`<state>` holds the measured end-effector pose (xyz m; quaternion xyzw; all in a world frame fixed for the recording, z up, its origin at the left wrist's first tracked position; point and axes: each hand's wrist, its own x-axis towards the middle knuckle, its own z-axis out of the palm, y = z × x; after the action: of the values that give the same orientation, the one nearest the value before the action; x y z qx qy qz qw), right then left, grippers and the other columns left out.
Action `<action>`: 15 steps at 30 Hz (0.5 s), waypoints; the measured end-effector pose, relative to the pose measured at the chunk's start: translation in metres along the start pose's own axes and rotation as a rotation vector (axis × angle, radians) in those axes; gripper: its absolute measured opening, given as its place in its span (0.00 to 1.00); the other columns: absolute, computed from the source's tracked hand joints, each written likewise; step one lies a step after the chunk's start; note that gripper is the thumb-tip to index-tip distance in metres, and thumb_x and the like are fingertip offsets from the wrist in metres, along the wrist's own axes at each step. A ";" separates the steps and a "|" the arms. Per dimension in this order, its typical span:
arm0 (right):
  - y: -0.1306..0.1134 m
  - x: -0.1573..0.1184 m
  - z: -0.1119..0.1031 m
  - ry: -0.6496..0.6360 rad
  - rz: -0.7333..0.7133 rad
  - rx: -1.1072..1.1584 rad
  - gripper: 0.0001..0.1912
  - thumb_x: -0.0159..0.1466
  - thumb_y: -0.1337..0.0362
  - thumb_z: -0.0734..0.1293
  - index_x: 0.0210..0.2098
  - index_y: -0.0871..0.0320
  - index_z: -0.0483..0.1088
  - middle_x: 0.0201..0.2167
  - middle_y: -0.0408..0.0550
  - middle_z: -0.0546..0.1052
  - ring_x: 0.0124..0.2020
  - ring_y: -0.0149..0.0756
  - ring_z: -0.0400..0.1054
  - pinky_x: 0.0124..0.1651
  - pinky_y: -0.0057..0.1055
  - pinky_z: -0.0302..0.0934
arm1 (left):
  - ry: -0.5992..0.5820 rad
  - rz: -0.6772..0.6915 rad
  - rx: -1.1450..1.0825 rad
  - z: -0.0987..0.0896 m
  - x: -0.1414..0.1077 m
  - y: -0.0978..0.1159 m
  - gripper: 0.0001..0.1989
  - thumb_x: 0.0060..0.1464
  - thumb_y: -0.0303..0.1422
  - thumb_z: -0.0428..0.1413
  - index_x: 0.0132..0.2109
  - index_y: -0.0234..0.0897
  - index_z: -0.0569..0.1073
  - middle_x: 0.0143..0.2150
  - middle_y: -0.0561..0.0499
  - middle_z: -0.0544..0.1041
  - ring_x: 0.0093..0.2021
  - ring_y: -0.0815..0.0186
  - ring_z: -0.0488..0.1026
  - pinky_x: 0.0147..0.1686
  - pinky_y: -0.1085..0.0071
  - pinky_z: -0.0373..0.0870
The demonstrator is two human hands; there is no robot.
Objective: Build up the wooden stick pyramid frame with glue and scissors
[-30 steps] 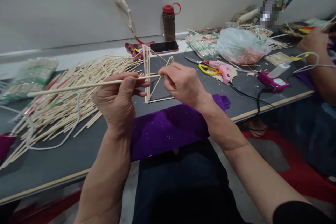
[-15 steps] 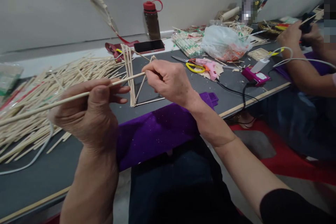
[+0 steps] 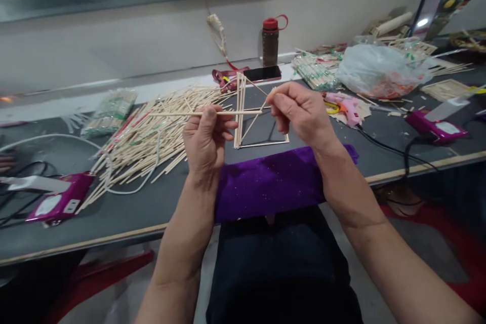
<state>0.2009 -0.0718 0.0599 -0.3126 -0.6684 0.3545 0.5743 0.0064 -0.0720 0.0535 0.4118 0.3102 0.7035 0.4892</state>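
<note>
A thin, pale wooden stick lies level across my left hand, gripped between the thumb and fingers. Its right end stops just short of my right hand, apart from it. The thumb and forefinger of that hand are pinched together, and whatever may be between them is too small to make out. Behind both hands, a frame of glued sticks stands on the dark table, with uprights on its left and a crossing diagonal. The right hand hides part of the frame. Purple cloth lies below at the table edge.
To the left spreads a heap of loose sticks. A pink glue gun, a plastic bag and a purple power block are to the right. Farther back stand a bottle and a phone. Another purple block lies left, with cables.
My right hand has let go of the stick's end and moved slightly off it. My left hand still grips the stick. The view has swung left, and the co-worker's hands at right have left it.
</note>
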 end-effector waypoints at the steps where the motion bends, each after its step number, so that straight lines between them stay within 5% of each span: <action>1: 0.000 0.001 -0.001 0.037 -0.004 0.011 0.17 0.70 0.49 0.64 0.39 0.58 0.69 0.26 0.39 0.71 0.17 0.20 0.61 0.15 0.21 0.52 | 0.012 -0.009 0.014 0.000 0.000 0.000 0.10 0.55 0.39 0.67 0.30 0.39 0.78 0.24 0.54 0.81 0.20 0.73 0.77 0.12 0.84 0.63; 7: -0.001 0.003 0.001 0.034 0.016 -0.081 0.28 0.68 0.39 0.61 0.25 0.55 0.60 0.16 0.36 0.62 0.14 0.21 0.54 0.16 0.23 0.51 | -0.055 -0.031 0.085 -0.004 0.003 -0.002 0.11 0.51 0.41 0.68 0.28 0.39 0.79 0.22 0.52 0.80 0.16 0.73 0.72 0.10 0.82 0.59; 12: 0.005 0.003 0.005 0.023 -0.014 -0.135 0.26 0.69 0.41 0.62 0.30 0.57 0.67 0.20 0.37 0.67 0.16 0.20 0.57 0.20 0.23 0.55 | -0.107 -0.023 0.071 -0.001 0.002 -0.002 0.13 0.42 0.39 0.71 0.28 0.33 0.81 0.19 0.49 0.78 0.14 0.72 0.71 0.09 0.81 0.60; 15: 0.002 0.010 -0.015 0.016 -0.056 -0.291 0.25 0.68 0.42 0.63 0.31 0.57 0.69 0.23 0.39 0.69 0.20 0.22 0.61 0.23 0.23 0.57 | -0.075 -0.051 0.117 0.002 0.001 -0.001 0.12 0.41 0.37 0.71 0.27 0.33 0.80 0.19 0.48 0.78 0.14 0.71 0.71 0.10 0.81 0.60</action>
<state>0.2139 -0.0606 0.0648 -0.3766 -0.7166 0.2355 0.5378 0.0085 -0.0705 0.0543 0.4579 0.3426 0.6555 0.4932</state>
